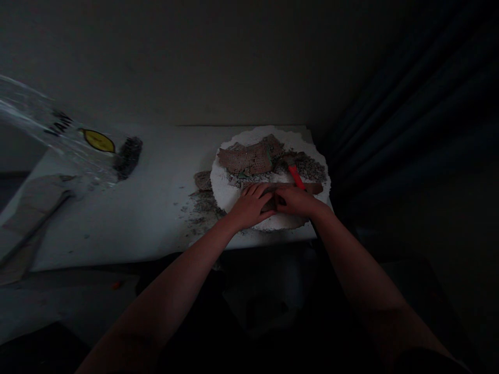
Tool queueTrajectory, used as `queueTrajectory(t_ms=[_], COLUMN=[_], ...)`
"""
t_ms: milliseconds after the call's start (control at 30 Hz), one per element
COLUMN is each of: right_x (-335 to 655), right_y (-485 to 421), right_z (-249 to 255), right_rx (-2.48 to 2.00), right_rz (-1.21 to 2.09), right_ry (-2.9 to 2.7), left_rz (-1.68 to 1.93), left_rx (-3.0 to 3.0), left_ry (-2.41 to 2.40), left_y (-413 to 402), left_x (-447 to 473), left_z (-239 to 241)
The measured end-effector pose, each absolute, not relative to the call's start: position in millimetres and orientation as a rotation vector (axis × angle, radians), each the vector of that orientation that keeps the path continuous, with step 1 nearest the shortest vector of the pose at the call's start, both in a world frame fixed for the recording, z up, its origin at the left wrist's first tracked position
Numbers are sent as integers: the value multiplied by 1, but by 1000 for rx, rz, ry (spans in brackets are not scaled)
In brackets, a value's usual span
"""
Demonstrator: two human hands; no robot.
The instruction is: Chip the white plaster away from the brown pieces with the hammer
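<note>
A round white slab [273, 224] with a ragged edge lies on the table in front of me. Along its near part runs a long, flat brown piece [315, 188], rough like bark. My left hand [251, 206] rests on this brown piece with its fingers spread. Close beside it, my right hand [294, 201] has its fingers curled in a pinch at the piece; the fingertips are partly hidden. Just beyond my right hand lies a tool with a red handle [296, 176]. Farther back on the slab sits a larger rough brown sheet [249, 158], with dark crumbs [312, 169] to its right.
The white table [156, 208] carries scattered dark bits [198, 208] and a small brown chunk [202, 180] left of the slab. A clear plastic bag [78, 135] with a yellow label and dark contents lies at the left. Dark curtains [409, 104] hang at the right.
</note>
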State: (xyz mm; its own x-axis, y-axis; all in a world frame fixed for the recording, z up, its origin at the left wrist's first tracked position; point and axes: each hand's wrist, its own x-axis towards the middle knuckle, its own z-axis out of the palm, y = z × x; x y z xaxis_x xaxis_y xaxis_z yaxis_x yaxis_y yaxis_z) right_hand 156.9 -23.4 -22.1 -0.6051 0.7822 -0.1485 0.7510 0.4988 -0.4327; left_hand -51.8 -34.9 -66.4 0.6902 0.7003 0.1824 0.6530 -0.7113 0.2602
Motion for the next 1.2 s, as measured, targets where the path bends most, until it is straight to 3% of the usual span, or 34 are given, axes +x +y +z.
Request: queueTrajectory(t_ms=[1200], right_x=[159], right_y=[-34], right_z=[-20], right_rx=[-1284], right_rz=[543], right_ry=[-2707], left_rz=[409], left_rx=[2727], left_ry=[1112], left_y=[-35], left_x=[-52], left_z=[-68])
